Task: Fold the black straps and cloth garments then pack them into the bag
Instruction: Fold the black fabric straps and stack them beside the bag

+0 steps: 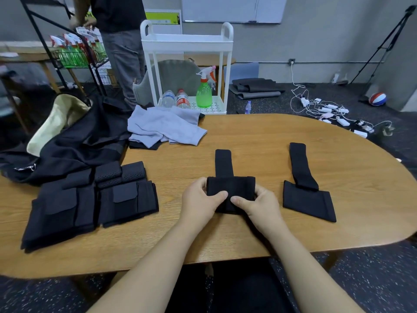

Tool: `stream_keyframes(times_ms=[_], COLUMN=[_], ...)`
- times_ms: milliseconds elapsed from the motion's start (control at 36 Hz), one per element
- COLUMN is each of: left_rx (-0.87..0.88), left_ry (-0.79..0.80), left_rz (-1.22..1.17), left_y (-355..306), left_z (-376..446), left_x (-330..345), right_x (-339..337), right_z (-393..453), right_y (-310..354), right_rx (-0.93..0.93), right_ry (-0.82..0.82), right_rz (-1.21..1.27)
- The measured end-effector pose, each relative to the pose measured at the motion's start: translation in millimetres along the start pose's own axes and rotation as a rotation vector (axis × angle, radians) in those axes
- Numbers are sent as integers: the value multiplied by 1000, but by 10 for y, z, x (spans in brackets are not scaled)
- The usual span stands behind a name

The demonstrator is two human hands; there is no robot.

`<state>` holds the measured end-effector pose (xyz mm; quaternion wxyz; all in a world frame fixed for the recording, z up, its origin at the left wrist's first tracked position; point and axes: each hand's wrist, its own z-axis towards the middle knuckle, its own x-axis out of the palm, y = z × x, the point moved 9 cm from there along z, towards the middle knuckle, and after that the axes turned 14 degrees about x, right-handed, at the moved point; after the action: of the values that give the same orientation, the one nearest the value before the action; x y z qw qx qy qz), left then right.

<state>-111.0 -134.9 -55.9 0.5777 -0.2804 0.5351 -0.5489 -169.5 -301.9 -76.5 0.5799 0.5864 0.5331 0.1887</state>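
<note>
A black strap [230, 188] lies in the middle of the wooden table [259, 141], its wide pad folded and its narrow tail pointing away from me. My left hand [200, 199] pinches the pad's left side, thumb on top. My right hand [257, 205] pinches its right side the same way. A second black strap [308, 193] lies flat to the right, apart from my hands. Folded black pouched garments [90, 199] sit at the left. Grey cloths [164, 127] lie crumpled at the far side. The open black bag [74, 141] with a cream lining rests at the far left.
Behind the table stands a white cart [187, 64] holding a green spray bottle [204, 91] and water bottles. A person [119, 41] stands at a wire rack at the back left. Chargers and cables [327, 111] are strewn on the floor at the right, near a tripod.
</note>
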Motion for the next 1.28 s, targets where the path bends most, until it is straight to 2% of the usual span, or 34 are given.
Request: stream_keyframes(times_ms=[333,611,750,806,861,944,1000,1083,1278], left_rx=[47,151,339,434,516,580,573,557,602], left_ry=[40,209,230,209,259,447,542,604,748], left_rz=[151,543,623,589,586,629,654,660,750], left_y=[-1,34,-52,-116,-146,-123,-42,3,-60], left_z=[-5,80,30,-11,-55,-136,-149,-104,-14], left_x=[35,98,56,4,9,113,162,182,213], right_x=[-2,1,-2,-58,-101,22,139,218,206], right_z=[-18,-54,-184,-248,-325,-341,-284,-208,-186], right_y=[27,61,139,191,278,349,305,195,179], right_rx=[-16,-47,-269,-388,-527,-667,-653,-562,-530], right_ry=[-124,-178,-316,-405,-466,-355,-211,-46,-42], right_rz=[-261,-354,-576,-580,-585,-738,-846,-894,-885])
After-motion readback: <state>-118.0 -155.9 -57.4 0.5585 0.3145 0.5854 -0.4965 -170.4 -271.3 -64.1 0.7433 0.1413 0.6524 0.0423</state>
